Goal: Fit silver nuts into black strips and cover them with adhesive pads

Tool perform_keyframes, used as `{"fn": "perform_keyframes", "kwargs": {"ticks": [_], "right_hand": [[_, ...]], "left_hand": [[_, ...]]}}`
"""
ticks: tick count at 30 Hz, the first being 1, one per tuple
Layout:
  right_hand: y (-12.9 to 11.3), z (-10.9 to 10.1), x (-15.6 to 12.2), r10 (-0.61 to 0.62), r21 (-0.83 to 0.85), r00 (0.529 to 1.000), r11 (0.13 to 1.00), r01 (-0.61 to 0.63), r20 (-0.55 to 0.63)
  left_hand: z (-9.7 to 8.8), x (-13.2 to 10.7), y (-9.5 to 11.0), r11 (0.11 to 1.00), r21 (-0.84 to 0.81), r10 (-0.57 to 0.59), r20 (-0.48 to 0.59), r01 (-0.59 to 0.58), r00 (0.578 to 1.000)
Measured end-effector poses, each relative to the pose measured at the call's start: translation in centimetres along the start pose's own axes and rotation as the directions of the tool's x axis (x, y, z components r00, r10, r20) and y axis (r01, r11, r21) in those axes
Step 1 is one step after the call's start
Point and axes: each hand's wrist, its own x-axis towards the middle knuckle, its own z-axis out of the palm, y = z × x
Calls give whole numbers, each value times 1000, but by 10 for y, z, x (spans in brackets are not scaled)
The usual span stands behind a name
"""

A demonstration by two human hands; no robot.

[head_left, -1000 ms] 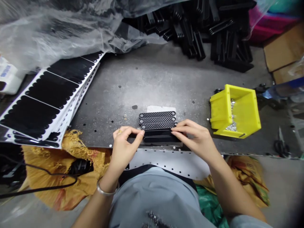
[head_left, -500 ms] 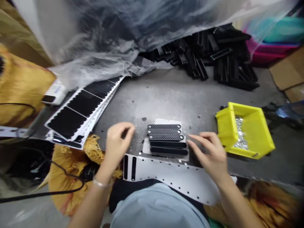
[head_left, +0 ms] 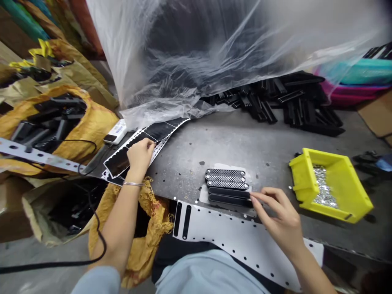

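Observation:
My left hand (head_left: 141, 157) is closed at the right edge of the top sheet of black strip stickers (head_left: 121, 164), which lies on a stack at the left of the bench. Its fingertips are partly hidden. My right hand (head_left: 280, 212) has thumb and forefinger together at the right end of a smooth black bar (head_left: 228, 192). A second smooth black bar (head_left: 229, 200) lies just in front of it. Behind them sit several bars with a mesh-patterned face (head_left: 226, 179), side by side on a pale plate, with a small round fitting at each end.
A yellow bin (head_left: 352, 183) of small metal pieces stands on the right. A white perforated sheet (head_left: 226, 232) with two black strips lies along the front edge. Black parts (head_left: 260, 102) are heaped behind, under clear plastic (head_left: 214, 49). Yellow sacks (head_left: 92, 122) and a cable (head_left: 99, 228) are at left.
My left hand has moved left and away from me, onto the sticker sheet. My right hand's fingers have come together at the black bar's end. The view has shifted toward the left.

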Motion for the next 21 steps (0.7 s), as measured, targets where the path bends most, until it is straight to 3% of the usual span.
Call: {"fn": "perform_keyframes", "kwargs": {"ticks": [2,4,6,9,10,12,15,17,19,21], "right_hand": [[-3,-8,-5,71,23,997,997,-71,-4],[-6,-15,-13,235,155,972,959,-236,28],[-9,-18,-20,419,417,896,795,-440,146],[-9,-17,-28,526,694,765,390,-605,372],[-8,-15,-28,536,715,736,309,-627,413],[-5,-14,-27,566,710,708,278,-646,422],[-2,-13,-24,588,668,732,394,-631,344],[-2,-14,-22,570,630,759,473,-616,314],[-3,-15,-22,543,575,789,560,-596,289],[-6,-16,-22,512,509,826,660,-553,234]], "left_hand": [[-16,-29,2,998,-55,38,-86,-42,996],[-29,-78,8,945,-209,174,-326,-251,929],[-35,-140,17,829,-292,354,-388,-478,851],[-28,-226,31,700,-402,529,-264,-591,806],[-23,-246,36,683,-439,570,-180,-584,802],[-14,-268,47,664,-497,608,-76,-558,791],[-6,-252,75,642,-550,617,-43,-534,785],[-3,-217,100,668,-585,523,-72,-460,850],[-1,-177,125,718,-623,332,-85,-310,940],[1,-143,144,700,-686,299,28,-200,954]]}}
